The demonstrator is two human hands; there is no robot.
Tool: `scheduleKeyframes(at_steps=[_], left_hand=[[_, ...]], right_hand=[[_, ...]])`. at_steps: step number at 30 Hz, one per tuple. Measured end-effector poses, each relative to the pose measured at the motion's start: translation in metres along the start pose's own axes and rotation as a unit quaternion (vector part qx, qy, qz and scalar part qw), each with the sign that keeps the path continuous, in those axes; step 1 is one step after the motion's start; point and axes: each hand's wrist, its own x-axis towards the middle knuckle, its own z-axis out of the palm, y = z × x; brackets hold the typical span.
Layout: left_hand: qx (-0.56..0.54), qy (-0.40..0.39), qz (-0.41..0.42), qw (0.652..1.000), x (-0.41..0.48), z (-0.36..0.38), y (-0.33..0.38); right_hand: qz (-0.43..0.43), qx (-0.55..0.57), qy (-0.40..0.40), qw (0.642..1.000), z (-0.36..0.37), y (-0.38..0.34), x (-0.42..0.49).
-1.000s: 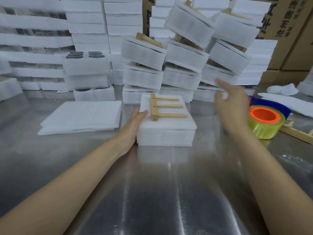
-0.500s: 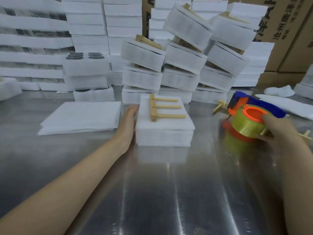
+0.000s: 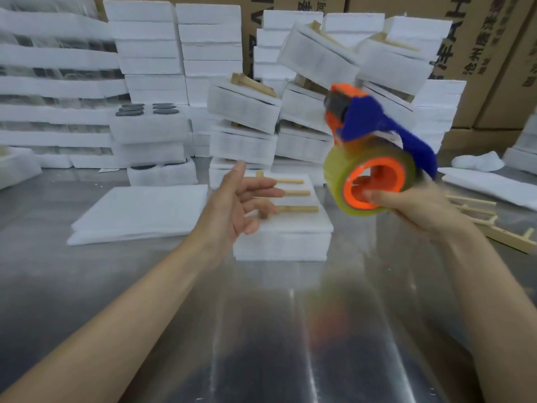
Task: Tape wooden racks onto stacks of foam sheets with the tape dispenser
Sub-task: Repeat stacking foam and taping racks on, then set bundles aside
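A blue-and-orange tape dispenser, motion-blurred, is held aloft right of centre, its yellowish roll facing the camera; the right hand grips it from below, with one fingertip hooked into the orange core. Just lower left of it, at centre frame, a wooden rack lies flat on a stack of foam sheets, three prongs pointing right. The left hand hangs over the stack's left edge, fingers spread loosely and holding nothing, hiding the rack's crossbar; whether it touches the foam cannot be told. The stack sits on a shiny metal table. A flat pile of loose foam sheets lies to its left, more wooden racks at the right edge. Behind, finished bundles lean in uneven piles before cardboard boxes in the upper right.
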Motion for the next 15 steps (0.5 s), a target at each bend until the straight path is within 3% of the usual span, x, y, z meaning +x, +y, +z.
scheduleKeyframes(at_steps=[5, 10, 15], left_hand=[[0.032, -0.054, -0.022, 0.998, -0.0047, 0.0047, 0.003], [0.024, -0.059, -0.01, 0.998, -0.0036, 0.0048, 0.006], [0.052, -0.059, 0.039, 0.996, -0.0074, 0.0036, -0.0005]], right_hand=[[-0.102, -0.048, -0.074, 0.991, 0.0104, -0.0069, -0.0064], [-0.095, -0.12, -0.1, 0.983, 0.0126, -0.0046, -0.0062], [-0.081, -0.087, -0.104, 0.987, 0.0093, 0.0002, -0.0041]])
